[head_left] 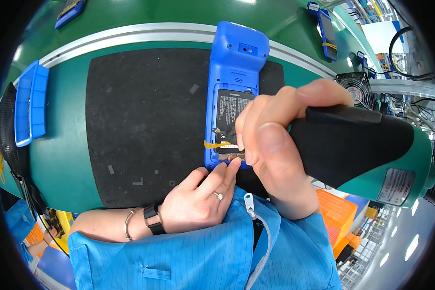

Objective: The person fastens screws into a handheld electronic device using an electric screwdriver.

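Observation:
A blue handheld terminal [239, 63] lies face down on a black mat [140, 111], its battery bay uncovered. Inside the bay sits a black labelled battery [229, 108], with a yellow strip [217, 144] near its lower end. Below that is a small metallic part [224, 157]. My left hand [200, 200] is at the terminal's lower end, its bent fingers close together and gripping the edge by that part. Over the terminal's right side, my right hand [278, 140] is closed around a green-and-black electric screwdriver [353, 145]. The hand hides the screwdriver's tip.
At the left stands a blue bin [31, 104] beside a black cable bundle [14, 140]. A metal rail [130, 36] crosses behind the mat. Beyond it lie more blue terminals [326, 34]. A fan [355, 89] is at the right, and orange crates [336, 212] stand lower right.

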The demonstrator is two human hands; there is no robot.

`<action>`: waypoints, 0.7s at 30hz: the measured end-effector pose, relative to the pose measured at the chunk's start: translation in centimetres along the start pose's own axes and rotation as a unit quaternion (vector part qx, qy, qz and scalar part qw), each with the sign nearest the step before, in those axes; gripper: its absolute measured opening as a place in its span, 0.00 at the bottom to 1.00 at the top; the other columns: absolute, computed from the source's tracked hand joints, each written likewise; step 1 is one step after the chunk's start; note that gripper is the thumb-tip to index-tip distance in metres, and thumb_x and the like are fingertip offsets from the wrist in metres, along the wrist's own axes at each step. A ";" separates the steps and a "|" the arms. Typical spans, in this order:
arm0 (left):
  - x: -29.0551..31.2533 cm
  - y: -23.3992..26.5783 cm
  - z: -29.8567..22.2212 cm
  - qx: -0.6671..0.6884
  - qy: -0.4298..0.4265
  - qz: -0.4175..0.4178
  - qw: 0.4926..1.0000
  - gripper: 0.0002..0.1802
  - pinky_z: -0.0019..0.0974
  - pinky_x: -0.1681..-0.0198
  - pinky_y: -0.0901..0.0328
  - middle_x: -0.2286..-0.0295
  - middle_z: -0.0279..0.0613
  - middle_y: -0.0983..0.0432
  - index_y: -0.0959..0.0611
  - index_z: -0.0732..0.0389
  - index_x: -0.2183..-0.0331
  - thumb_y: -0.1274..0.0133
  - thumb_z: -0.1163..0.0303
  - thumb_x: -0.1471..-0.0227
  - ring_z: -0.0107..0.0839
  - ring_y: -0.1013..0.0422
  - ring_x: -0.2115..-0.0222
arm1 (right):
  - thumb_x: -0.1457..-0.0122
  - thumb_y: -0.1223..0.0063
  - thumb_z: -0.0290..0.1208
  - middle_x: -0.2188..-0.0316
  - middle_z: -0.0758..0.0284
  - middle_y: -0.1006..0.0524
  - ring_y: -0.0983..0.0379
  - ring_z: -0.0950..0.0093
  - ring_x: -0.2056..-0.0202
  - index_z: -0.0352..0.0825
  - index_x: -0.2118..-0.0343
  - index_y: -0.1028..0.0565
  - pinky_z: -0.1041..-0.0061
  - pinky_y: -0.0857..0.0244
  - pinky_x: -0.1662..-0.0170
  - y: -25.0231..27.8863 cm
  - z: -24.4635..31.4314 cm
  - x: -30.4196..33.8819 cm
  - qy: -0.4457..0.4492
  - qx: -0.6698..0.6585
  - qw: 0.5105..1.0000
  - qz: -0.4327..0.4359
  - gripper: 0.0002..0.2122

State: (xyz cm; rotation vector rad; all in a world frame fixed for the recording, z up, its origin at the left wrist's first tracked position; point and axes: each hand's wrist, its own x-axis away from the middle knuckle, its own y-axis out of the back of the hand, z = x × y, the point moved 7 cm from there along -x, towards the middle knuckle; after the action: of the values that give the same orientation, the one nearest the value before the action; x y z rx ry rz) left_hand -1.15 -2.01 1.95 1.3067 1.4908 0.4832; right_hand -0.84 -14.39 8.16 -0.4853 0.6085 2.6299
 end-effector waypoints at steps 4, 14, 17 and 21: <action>0.0 -0.1 0.1 0.001 0.002 -0.001 1.000 0.12 0.30 0.67 0.35 0.57 0.57 0.27 0.19 0.72 0.70 0.49 0.77 0.60 0.35 0.31 0.59 | 0.45 0.49 0.25 0.82 0.72 0.36 0.38 0.79 0.82 0.40 0.53 0.44 0.74 0.41 0.73 0.3 -0.7 0.3 -0.019 -0.084 0.995 -0.050 0.19; -0.1 0.1 0.2 0.007 0.005 0.001 1.000 0.12 0.30 0.67 0.35 0.57 0.57 0.27 0.19 0.72 0.70 0.48 0.76 0.60 0.36 0.32 0.59 | 0.45 0.49 0.23 0.81 0.71 0.35 0.37 0.79 0.82 0.40 0.57 0.43 0.73 0.40 0.72 0.0 -0.7 -0.1 -0.030 -0.067 0.997 -0.037 0.17; 0.0 0.0 0.2 0.006 0.001 0.000 1.000 0.12 0.30 0.67 0.36 0.57 0.57 0.27 0.19 0.72 0.69 0.48 0.76 0.60 0.36 0.32 0.59 | 0.47 0.51 0.17 0.80 0.69 0.33 0.37 0.78 0.81 0.40 0.59 0.42 0.72 0.40 0.71 -0.5 0.0 -0.1 -0.055 -0.022 0.997 -0.041 0.16; 0.3 -0.1 0.1 -0.004 -0.012 -0.016 1.000 0.13 0.29 0.67 0.36 0.58 0.57 0.27 0.19 0.72 0.69 0.49 0.75 0.60 0.36 0.32 0.59 | 0.48 0.51 0.16 0.80 0.70 0.33 0.37 0.78 0.81 0.40 0.62 0.41 0.72 0.40 0.72 -0.8 0.1 -0.4 -0.094 -0.049 0.993 -0.060 0.15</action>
State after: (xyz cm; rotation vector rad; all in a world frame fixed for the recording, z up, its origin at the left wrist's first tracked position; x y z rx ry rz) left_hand -1.10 -1.86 1.68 1.2765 1.4854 0.4514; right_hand -0.17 -13.83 8.12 -0.2884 0.3813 2.5611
